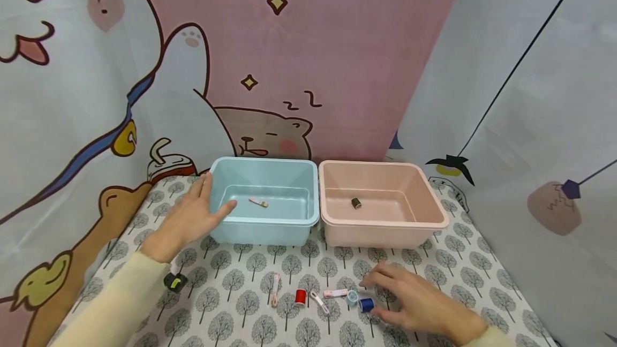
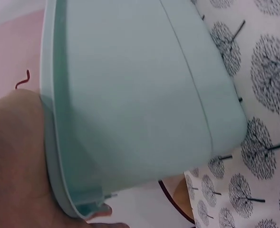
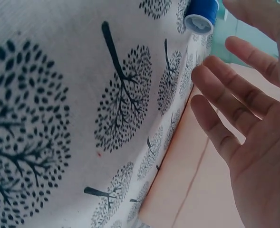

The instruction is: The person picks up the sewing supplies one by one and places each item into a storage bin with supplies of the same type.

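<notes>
My left hand (image 1: 190,218) rests at the left rim of the light blue bin (image 1: 265,233), fingers straight along its outside and thumb over the front corner. The left wrist view shows the hand against the bin's rim (image 2: 49,118). My right hand (image 1: 409,301) hovers low over the cloth with fingers spread, holding nothing. Just beside its thumb and fingertips is a blue thread spool (image 1: 366,304), seen also as a blue spool (image 3: 201,16) in the right wrist view. Left of it lie a pale blue spool (image 1: 352,298), a pinkish folded strip (image 1: 336,293) and a red thread spool (image 1: 300,298).
Two more small pale strips, one white and pink (image 1: 320,302), one upright (image 1: 275,290), lie in the row. Inside the blue bin is a small patterned strip (image 1: 258,202). A dark green spool (image 1: 356,203) lies in the pink bin (image 1: 381,234). Tree-print cloth (image 1: 231,304) covers the table.
</notes>
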{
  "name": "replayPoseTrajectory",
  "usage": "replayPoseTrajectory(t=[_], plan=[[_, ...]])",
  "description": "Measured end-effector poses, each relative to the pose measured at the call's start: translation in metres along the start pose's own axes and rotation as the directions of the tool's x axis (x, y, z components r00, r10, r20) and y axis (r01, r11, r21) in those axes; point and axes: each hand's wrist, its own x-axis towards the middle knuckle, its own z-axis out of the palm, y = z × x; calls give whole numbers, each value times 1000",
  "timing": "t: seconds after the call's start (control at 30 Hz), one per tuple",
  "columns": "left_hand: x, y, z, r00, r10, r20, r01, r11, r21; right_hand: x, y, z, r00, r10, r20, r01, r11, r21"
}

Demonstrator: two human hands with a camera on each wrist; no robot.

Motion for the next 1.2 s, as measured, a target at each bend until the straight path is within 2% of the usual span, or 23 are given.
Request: replayPoseTrajectory(t=[0.2,0.43,0.6,0.9,1.07,1.2], plan=[[-2,7,-1,1000,-11,18,12,999,-40,4,5,7,999,-37,27,34,993,111],[1,8,-3,999,-34,13,33,999,35,7,9,12,997,-63,54,53,984,172],[4,3,-1,1000,-20,11,19,998,58,9,11,14,995,-75,64,62,982,177],[4,0,4,999,1,-36,3,995,103,13,15,18,987,-159,-10,160,980,115],[4,1,5,999,8,-39,-4,994,108,14,15,17,991,-136,-13,137,986,97],[3,-1,6,999,5,-43,0,994,107,15,14,12,995,-94,16,92,992,82]])
